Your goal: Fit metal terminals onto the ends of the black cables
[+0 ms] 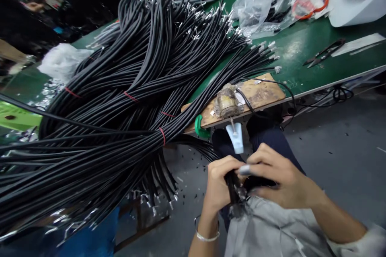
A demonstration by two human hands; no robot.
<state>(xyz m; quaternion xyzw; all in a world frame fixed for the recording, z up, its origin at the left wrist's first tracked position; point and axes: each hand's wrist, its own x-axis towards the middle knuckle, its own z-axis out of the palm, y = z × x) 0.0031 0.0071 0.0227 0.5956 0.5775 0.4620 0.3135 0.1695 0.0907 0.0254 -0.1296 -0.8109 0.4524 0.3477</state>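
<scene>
My left hand (217,180) is closed around a bundle of black cables (233,186) over my lap, their stripped ends pointing down toward my grey clothing. Close to it on the right, my right hand (279,176) has bent fingers, with thumb and index apart. A grey covering sits on its index fingertip, which reaches the top of the held bundle. Motion blurs these fingertips, and I see nothing between them. Beyond both hands, a small motor-like device (227,101) wrapped in clear film sits on a wooden board (265,90), with a pale blue clip-shaped piece (235,138) on its shaft.
Large bundles of black cables (120,88), tied with red bands, cover the green table (301,48) and hang over its edge. A green clamp (200,126) grips the board. Snips (324,53), orange-handled scissors (310,8), a plastic bag (259,4) and a white fan-like housing (356,0) lie to the right.
</scene>
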